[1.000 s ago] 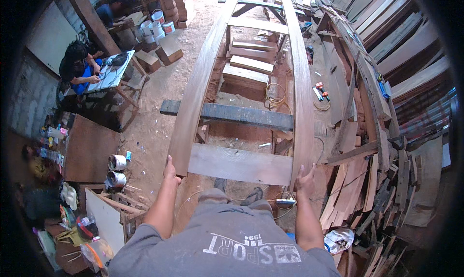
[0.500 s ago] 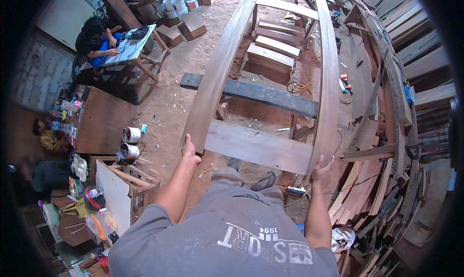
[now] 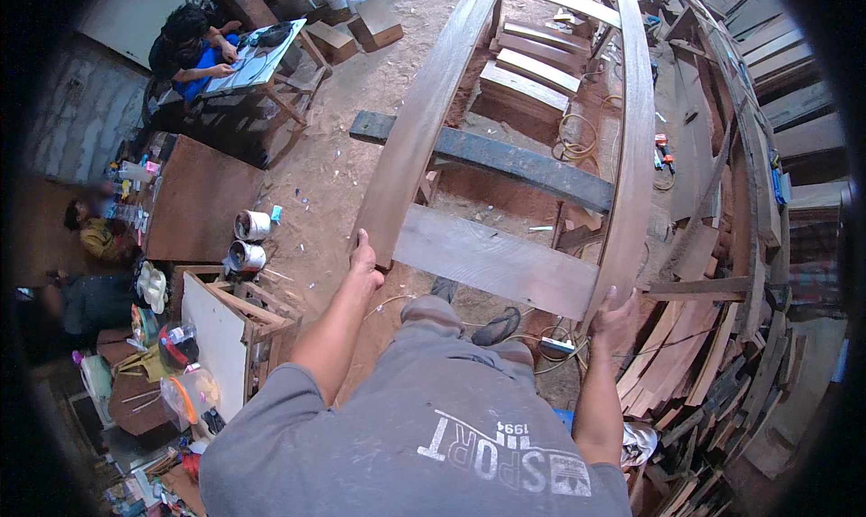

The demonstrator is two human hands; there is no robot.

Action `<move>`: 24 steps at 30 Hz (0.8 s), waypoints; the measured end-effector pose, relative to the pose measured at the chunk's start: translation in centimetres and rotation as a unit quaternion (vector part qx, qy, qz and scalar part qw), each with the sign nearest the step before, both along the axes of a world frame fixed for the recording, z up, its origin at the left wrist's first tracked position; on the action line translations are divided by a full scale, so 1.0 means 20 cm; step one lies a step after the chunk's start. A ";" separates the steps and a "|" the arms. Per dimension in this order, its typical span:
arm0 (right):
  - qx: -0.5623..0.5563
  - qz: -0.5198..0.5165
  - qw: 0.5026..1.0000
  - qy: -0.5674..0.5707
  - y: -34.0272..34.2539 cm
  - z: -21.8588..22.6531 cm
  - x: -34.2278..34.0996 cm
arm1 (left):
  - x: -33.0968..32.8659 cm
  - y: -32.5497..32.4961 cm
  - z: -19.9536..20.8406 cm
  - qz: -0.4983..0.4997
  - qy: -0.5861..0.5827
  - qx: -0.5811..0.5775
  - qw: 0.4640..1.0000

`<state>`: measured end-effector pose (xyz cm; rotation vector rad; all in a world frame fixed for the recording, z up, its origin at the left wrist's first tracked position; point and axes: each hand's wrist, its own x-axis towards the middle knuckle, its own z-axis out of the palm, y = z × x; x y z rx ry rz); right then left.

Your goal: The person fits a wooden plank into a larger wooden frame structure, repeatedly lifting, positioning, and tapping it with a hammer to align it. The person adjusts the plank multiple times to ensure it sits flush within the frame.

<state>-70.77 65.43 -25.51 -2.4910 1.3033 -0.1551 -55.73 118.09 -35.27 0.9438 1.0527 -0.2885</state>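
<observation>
A long wooden frame stretches away from me, with two brown side rails and a wide pale crossboard (image 3: pixel 496 255) near my end. My left hand (image 3: pixel 365 264) grips the near end of the left rail (image 3: pixel 406 170) from its outer side. At the near end of the right rail (image 3: pixel 631 156), my right hand (image 3: pixel 615 323) holds on, thumb up, its other fingers partly hidden. A thin cross slat (image 3: pixel 564 1) joins the rails at the far end. Beneath them runs a dark, weathered beam (image 3: pixel 514 172), sticking out past the left rail.
Short wood pieces (image 3: pixel 532 79) lie stacked under the frame, beside a coiled yellowish hose (image 3: pixel 577 138). Planks and offcuts (image 3: pixel 677 350) crowd the right. Left are two dirty white buckets (image 3: pixel 245 255) and a brown panel (image 3: pixel 203 206). Another person (image 3: pixel 189 57) sits at a small table. Cables lie near my feet.
The whole view has shifted, so the frame and surroundings appear farther right and slightly higher. Both hands keep their hold at the rail ends.
</observation>
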 end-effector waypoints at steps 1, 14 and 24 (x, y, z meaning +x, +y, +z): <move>0.016 -0.004 1.000 0.010 0.00 0.01 0.00 | 0.00 0.01 -0.02 0.000 -0.011 0.005 1.000; -0.041 0.047 0.997 -0.036 -0.05 -0.09 -0.03 | -0.06 -0.03 0.05 0.037 -0.033 -0.030 0.998; -0.021 0.042 0.998 -0.035 -0.03 -0.06 -0.02 | -0.16 -0.24 0.09 0.067 -0.097 0.139 0.983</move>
